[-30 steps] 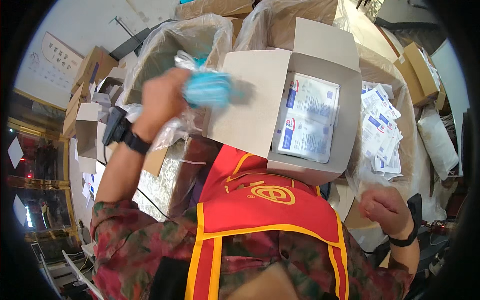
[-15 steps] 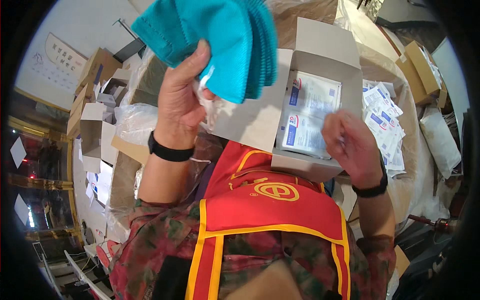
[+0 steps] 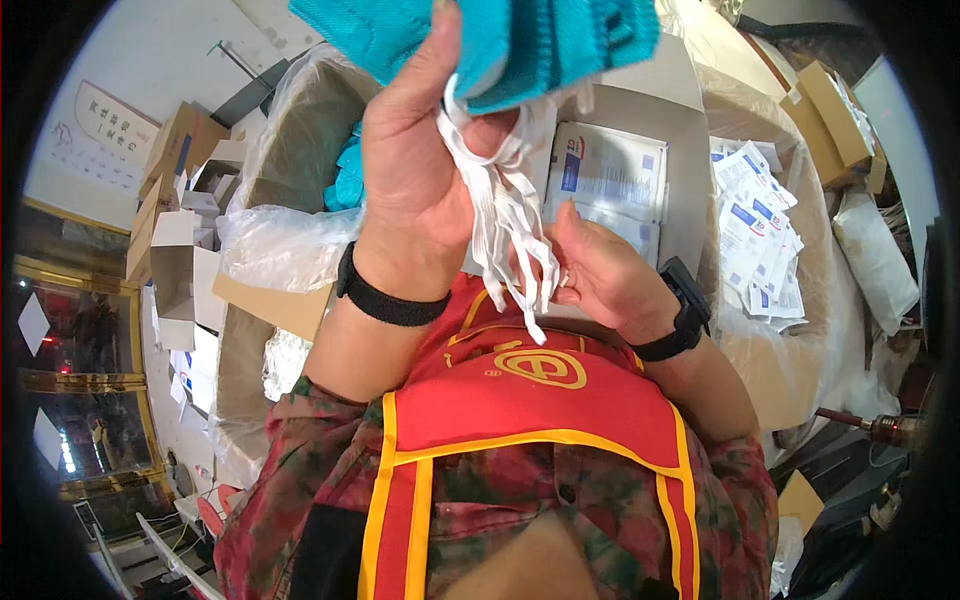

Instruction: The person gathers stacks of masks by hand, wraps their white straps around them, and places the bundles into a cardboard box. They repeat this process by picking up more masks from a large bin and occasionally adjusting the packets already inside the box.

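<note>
My left hand [image 3: 425,170] is closed around a stack of teal face masks [image 3: 490,45] at the top of the view, its thumb lying over the front one. White elastic ear loops [image 3: 505,225] dangle in a bunch below the stack. Beside them my right hand [image 3: 615,275] is half curled, thumb and fingers apart, with its fingertips at the loops' edge. Whether they touch the loops I cannot tell. Behind both hands stands an open white carton [image 3: 685,150], which holds flat white-and-blue packets [image 3: 610,165].
At the left a plastic-lined carton [image 3: 300,130] holds more teal masks [image 3: 347,175]. A pile of white-and-blue packets [image 3: 760,230] fills another lined carton [image 3: 800,350] at the right. Smaller boxes [image 3: 175,270] stand far left, and a brown carton [image 3: 825,120] is at the far right.
My left hand and the masks have moved right and up, with the ear loops now hanging in full view. My right hand has come left from the packets to the loops.
</note>
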A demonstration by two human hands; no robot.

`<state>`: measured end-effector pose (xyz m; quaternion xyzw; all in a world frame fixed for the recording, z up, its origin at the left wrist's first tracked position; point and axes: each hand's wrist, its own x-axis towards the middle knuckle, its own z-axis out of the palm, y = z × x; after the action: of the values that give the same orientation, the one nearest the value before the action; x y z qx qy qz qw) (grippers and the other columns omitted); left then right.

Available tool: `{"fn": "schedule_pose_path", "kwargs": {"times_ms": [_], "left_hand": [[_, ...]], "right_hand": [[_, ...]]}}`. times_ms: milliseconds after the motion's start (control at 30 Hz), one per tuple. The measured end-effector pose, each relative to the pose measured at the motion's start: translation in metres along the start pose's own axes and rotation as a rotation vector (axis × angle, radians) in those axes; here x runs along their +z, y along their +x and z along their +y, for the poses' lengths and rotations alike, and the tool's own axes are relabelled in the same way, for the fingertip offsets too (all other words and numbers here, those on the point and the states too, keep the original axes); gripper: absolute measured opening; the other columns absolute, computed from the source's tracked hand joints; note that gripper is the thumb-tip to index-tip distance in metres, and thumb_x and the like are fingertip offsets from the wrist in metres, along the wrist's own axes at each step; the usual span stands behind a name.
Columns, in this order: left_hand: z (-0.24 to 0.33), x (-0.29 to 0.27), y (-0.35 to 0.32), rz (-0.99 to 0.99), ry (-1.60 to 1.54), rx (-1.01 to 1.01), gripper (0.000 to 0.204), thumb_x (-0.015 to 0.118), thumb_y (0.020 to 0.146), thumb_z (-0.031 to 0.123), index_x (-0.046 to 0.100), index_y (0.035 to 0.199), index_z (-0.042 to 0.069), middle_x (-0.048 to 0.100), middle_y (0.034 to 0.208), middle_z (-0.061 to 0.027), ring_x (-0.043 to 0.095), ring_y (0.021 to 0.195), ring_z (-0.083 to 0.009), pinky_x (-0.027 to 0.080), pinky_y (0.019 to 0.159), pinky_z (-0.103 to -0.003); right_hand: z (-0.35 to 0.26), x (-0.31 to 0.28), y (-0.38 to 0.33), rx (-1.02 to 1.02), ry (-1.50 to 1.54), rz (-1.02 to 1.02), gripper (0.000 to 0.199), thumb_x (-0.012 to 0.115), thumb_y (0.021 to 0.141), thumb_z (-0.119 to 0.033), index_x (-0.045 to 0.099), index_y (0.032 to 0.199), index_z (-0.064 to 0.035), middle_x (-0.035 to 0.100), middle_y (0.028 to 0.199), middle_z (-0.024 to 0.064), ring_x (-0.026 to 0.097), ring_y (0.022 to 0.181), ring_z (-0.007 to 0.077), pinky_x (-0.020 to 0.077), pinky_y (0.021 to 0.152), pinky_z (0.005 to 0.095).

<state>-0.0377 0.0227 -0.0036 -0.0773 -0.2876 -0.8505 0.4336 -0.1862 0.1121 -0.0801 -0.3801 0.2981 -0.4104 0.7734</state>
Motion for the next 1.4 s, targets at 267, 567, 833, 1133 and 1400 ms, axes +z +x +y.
{"fn": "schedule_pose_path", "kwargs": {"times_ms": [267, 567, 833, 1133, 1400], "left_hand": [[0.003, -0.007, 0.009, 0.023, 0.003, 0.078, 0.022, 0.049, 0.088, 0.013, 0.055, 0.102, -0.004, 0.058, 0.086, -0.0177, 0.056, 0.048, -0.0127, 0.057, 0.062, -0.027], [0.045, -0.017, -0.024, 0.095, 0.433, 0.045, 0.031, 0.059, 0.091, 0.013, 0.057, 0.119, 0.001, 0.067, 0.106, -0.0121, 0.068, 0.092, -0.0229, 0.057, 0.079, -0.034], [0.023, 0.021, -0.049, -0.706, 2.012, -0.324, 0.047, 0.068, 0.065, 0.012, 0.053, 0.109, 0.006, 0.059, 0.09, -0.0144, 0.061, 0.077, -0.0359, 0.05, 0.06, -0.042], [0.081, -0.035, -0.077, -0.459, 2.447, -0.047, 0.036, 0.071, 0.064, 0.018, 0.06, 0.098, 0.009, 0.058, 0.081, -0.009, 0.061, 0.069, -0.0333, 0.048, 0.056, -0.04], [0.131, -0.062, -0.076, 0.704, 1.59, -0.11, 0.018, 0.071, 0.08, 0.011, 0.066, 0.097, 0.006, 0.065, 0.084, -0.0003, 0.057, 0.064, -0.0077, 0.043, 0.05, -0.024]], "right_hand": [[-0.009, 0.013, -0.017, 0.109, -0.017, -0.15, 0.024, 0.053, 0.096, -0.025, 0.059, 0.095, -0.0017, 0.057, 0.078, 0.0029, 0.042, 0.062, 0.0043, 0.0326, 0.056, 0.0165], [-0.025, -0.024, -0.055, 0.096, -0.231, 0.046, 0.022, 0.052, 0.095, -0.022, 0.058, 0.082, -0.0056, 0.056, 0.07, -0.0015, 0.042, 0.055, 0.002, 0.0314, 0.05, 0.0159], [-0.065, -0.002, -0.071, -0.078, -0.784, -0.02, 0.024, 0.052, 0.097, -0.022, 0.058, 0.087, -0.0011, 0.052, 0.066, 0.001, 0.049, 0.06, 0.0081, 0.0382, 0.055, 0.0241], [-0.073, -0.001, -0.133, 0.177, -0.896, 0.099, 0.026, 0.049, 0.095, -0.022, 0.056, 0.081, -0.0017, 0.051, 0.067, 0.0065, 0.051, 0.061, 0.0153, 0.0389, 0.056, 0.0281], [-0.059, -0.032, -0.163, -0.009, -0.221, 0.682, 0.025, 0.058, 0.088, -0.026, 0.051, 0.072, -0.0071, 0.047, 0.066, -0.0009, 0.038, 0.048, 0.007, 0.0275, 0.043, 0.0196]]}}
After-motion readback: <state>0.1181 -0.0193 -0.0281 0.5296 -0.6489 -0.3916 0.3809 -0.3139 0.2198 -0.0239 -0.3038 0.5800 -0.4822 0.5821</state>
